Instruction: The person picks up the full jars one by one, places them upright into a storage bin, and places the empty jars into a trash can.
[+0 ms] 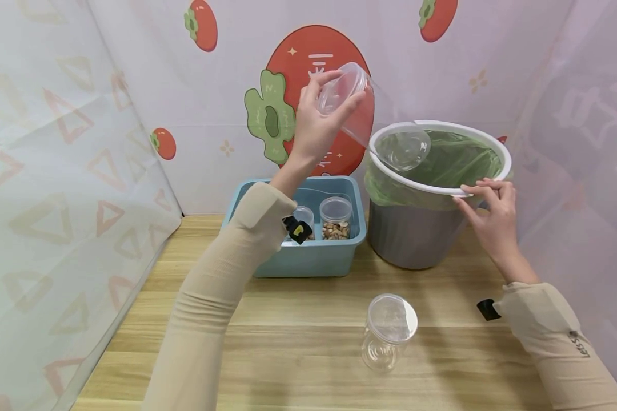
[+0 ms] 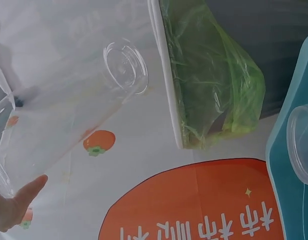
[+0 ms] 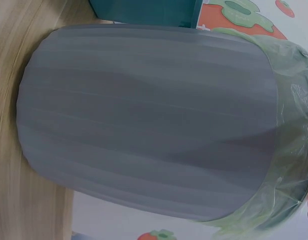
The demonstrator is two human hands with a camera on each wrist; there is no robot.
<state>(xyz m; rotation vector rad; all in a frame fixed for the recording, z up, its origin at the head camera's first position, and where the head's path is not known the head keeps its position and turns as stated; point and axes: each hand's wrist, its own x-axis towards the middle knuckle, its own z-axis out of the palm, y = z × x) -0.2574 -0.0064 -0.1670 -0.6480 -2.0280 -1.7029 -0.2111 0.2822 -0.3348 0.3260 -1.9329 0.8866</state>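
Note:
A tall clear plastic jar [image 1: 385,123] is tilted in the air, its lower end over the mouth of the grey trash bin [image 1: 416,234]. My left hand [image 1: 321,117] grips the raised lidded end of it, thumb on the near side; no contents show inside. In the left wrist view the jar [image 2: 68,115] slants up to its round base, and part of the left hand [image 2: 16,205] is at the edge. My right hand [image 1: 493,214] pinches the bin's white rim [image 1: 503,154] at its near right. A green bag [image 1: 468,151] lines the bin.
Left of the bin stands a blue basin [image 1: 308,260] with two clear jars, one jar [image 1: 336,220] holding nuts. Another clear lidded jar [image 1: 388,331] stands upright on the wooden table [image 1: 298,354]. Printed curtains [image 1: 221,97] hang behind and at both sides.

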